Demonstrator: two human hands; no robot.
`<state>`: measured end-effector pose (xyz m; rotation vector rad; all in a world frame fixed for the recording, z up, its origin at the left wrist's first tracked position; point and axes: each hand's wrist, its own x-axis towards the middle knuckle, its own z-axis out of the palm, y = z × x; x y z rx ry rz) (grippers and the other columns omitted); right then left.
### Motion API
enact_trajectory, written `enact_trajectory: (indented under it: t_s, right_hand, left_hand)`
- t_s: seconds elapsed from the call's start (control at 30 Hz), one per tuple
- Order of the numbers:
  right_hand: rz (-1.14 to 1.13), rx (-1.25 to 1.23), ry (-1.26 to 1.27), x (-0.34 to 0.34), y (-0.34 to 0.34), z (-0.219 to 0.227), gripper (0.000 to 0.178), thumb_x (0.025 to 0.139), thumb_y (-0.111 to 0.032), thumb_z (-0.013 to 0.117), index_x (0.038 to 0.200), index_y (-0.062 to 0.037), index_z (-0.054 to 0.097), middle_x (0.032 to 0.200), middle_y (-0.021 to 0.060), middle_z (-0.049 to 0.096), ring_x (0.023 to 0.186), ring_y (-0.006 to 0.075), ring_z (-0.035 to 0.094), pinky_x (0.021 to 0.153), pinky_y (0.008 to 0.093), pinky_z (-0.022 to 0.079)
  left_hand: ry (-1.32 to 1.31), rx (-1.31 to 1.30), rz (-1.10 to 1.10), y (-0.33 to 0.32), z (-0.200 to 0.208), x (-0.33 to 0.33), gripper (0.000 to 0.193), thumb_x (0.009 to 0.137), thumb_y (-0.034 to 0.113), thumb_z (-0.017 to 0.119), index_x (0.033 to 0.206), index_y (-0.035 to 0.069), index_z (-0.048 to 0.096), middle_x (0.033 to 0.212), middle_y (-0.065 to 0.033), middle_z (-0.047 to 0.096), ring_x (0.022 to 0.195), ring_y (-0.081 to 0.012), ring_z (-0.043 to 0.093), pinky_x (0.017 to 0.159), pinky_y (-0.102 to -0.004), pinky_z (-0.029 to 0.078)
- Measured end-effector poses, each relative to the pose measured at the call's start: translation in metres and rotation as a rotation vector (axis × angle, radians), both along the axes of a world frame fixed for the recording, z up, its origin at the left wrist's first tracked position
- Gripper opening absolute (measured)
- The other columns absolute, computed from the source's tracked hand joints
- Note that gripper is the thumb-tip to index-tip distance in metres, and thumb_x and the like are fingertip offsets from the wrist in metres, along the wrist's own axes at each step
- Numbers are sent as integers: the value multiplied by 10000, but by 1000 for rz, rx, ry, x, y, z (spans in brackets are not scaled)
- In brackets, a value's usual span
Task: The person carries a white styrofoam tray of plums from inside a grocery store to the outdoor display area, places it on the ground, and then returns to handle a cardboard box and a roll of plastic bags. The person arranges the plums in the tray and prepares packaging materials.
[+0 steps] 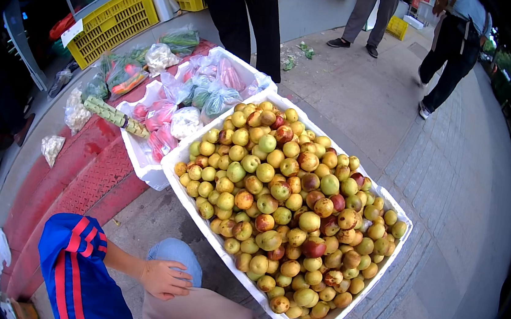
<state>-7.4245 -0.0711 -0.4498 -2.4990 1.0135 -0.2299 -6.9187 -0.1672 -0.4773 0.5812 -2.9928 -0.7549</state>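
Observation:
My left hand [165, 279] lies flat across my left leg, near a light-blue denim knee [177, 258]. Its fingers are stretched out and hold nothing. The arm wears a blue sleeve [76, 265] with red stripes. Beige cloth [197, 315] covers my lap under the hand. In front of me, to the right, stands a white foam box [202, 231] heaped with round jujube-like fruits [284, 214], yellow-green with red-brown patches. The hand is apart from this box. My right hand does not show.
Behind the fruit stands another white foam box [154, 177] of bagged produce, with a green stalk-like bundle [115, 115] across its edge. Bagged vegetables [125, 76] lie on the red step [90, 183]. Yellow crates [113, 26] line the back. Several people stand or walk beyond.

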Motion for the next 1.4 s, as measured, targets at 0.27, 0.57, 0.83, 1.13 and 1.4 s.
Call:
enact_trajectory:
  t_s: [0.27, 0.57, 0.83, 1.13, 1.4]
  right_hand:
    - [-1, 185, -117, 21, 5, 76, 251, 650, -213, 559, 865, -85, 576, 913, 75, 564, 804, 242, 521, 691, 384, 381]
    - [198, 384, -46, 44, -16, 112, 338, 631, -302, 608, 903, -104, 584, 931, 94, 556, 872, 250, 503, 703, 407, 385]
    - [161, 374, 48, 123, -76, 182, 341, 671, -309, 620, 965, -137, 601, 885, 97, 578, 829, 279, 539, 729, 391, 419]
    - [655, 511, 179, 171, -54, 261, 352, 697, -327, 615, 998, -145, 607, 884, 108, 588, 825, 299, 557, 748, 387, 434]
    - [1035, 681, 440, 261, -11, 365, 366, 707, -351, 597, 1001, -133, 602, 918, 123, 587, 853, 310, 558, 760, 395, 432]
  left_hand:
    - [78, 212, -164, 2, 57, 25, 335, 732, 258, 480, 1038, 133, 533, 1058, -28, 528, 1043, -205, 476, 925, -380, 305]
    - [68, 372, -71, 72, 135, 14, 302, 750, 221, 460, 1029, 114, 501, 1048, -65, 506, 1014, -197, 464, 909, -394, 302]
    - [-582, 311, 785, 126, 296, -127, 257, 788, 247, 474, 998, 106, 519, 1113, -77, 500, 995, -188, 478, 726, -345, 391]
    - [309, 590, 1331, 252, 410, -175, 277, 784, 269, 514, 981, 87, 582, 1025, -64, 577, 905, -206, 534, 679, -337, 412]
    - [491, 913, 1991, 318, 504, -155, 300, 730, 368, 612, 833, 89, 652, 759, -91, 626, 725, -192, 578, 612, -312, 424]
